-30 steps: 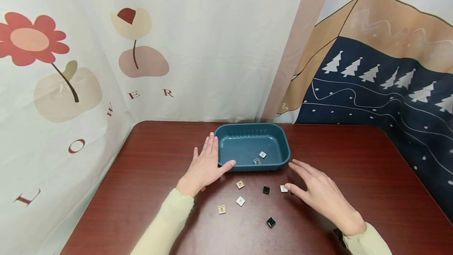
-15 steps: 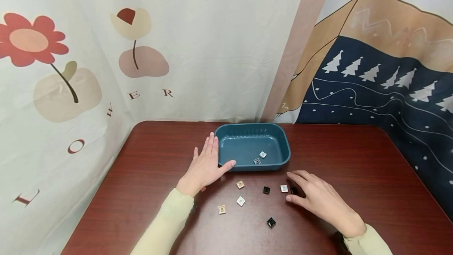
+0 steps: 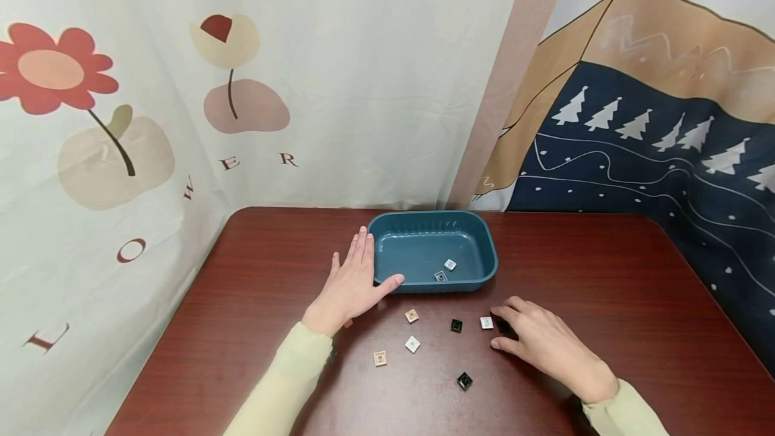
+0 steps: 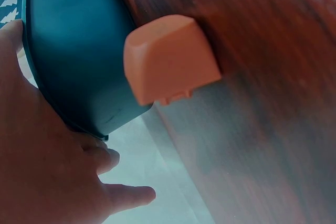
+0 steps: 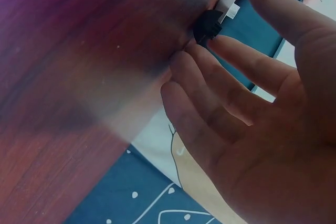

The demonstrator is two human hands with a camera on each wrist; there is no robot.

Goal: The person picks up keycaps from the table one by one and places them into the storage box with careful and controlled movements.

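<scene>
My left hand [image 3: 346,286] lies with straight fingers along the left side of a blue plastic basin [image 3: 431,286], its thumb over the front rim. Close by that wrist, an orange keycap [image 4: 170,59] looms large in the left wrist view. My right hand [image 3: 547,342] reaches low over the table, thumb and index finger apart around a black keycap [image 5: 207,26]. The index fingertip is right at that keycap, while the thumb stands away from it. Just left of it sits a white keycap [image 3: 487,323]. Two keycaps, one of them white [image 3: 450,265], lie in the basin.
More keycaps lie loose on the dark red table [image 3: 272,355]: a black one [image 3: 457,325], another black one [image 3: 464,381], a white one [image 3: 412,344] and two beige ones, the nearer [image 3: 380,358] at left. A printed curtain [image 3: 363,86] hangs behind the table's back edge.
My right hand has come down and closer to the black keycap beside the white one, its fingers bending more. The left hand and the basin have stayed in place.
</scene>
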